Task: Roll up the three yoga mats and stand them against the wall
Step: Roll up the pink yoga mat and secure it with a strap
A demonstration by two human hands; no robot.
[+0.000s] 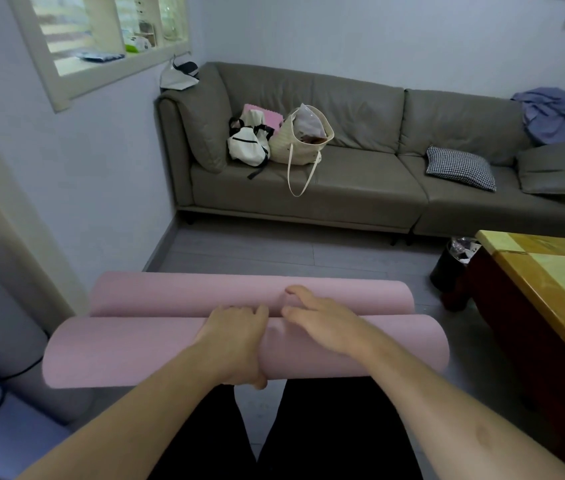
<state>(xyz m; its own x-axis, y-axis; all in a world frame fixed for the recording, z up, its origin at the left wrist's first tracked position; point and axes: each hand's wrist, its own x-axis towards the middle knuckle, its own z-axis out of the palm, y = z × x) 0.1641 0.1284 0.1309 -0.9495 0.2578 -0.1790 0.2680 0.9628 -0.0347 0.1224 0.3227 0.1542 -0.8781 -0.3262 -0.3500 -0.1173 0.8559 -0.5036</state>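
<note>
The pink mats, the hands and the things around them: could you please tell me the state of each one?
near pink mat: rolled, lying level, gripped
far pink mat: rolled, lying level behind it
left hand: curled round the near pink mat
right hand: fingers straight, resting across both rolls
tote bag: upright on the sofa, mouth open
checked cushion: lying flat

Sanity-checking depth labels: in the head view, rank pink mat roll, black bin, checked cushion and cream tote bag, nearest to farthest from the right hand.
From the right hand:
1. pink mat roll, directly under the hand, touching.
2. black bin, on the floor to the right, by the wooden table.
3 and 4. checked cushion and cream tote bag, both on the sofa; too close to call.
</note>
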